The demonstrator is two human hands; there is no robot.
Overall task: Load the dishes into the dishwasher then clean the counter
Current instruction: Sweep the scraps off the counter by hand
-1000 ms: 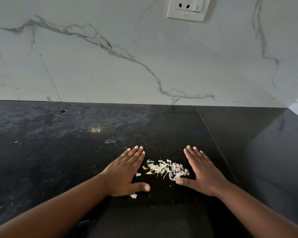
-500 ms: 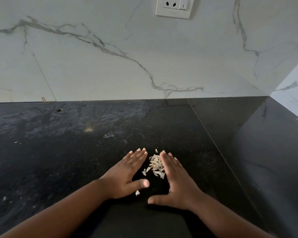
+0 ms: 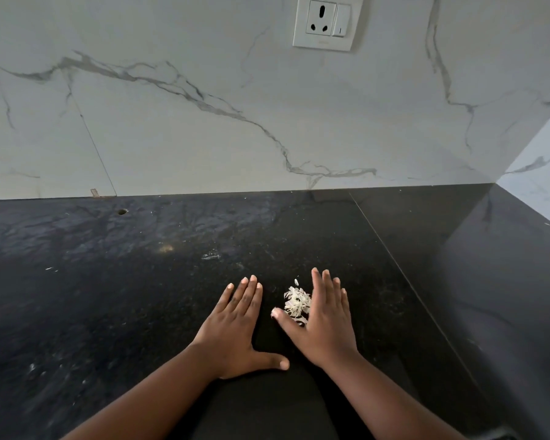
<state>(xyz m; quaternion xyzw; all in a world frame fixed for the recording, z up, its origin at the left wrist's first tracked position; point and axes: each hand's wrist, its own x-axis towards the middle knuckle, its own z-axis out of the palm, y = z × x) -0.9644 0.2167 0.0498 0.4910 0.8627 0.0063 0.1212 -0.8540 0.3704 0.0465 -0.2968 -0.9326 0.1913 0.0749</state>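
No grip yet: I have my left hand (image 3: 235, 328) and right hand (image 3: 323, 319) flat, released, corralling the scraps (image 3: 296, 301) on the worktop (image 3: 108, 296) for one scoop.

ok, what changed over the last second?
The right hand swept left across the counter, pushing the spread-out white scraps into a tight pile against its palm edge. The gap between the hands narrowed. Nothing was picked up. The left hand stayed flat, and the stray specks farther back stayed put.
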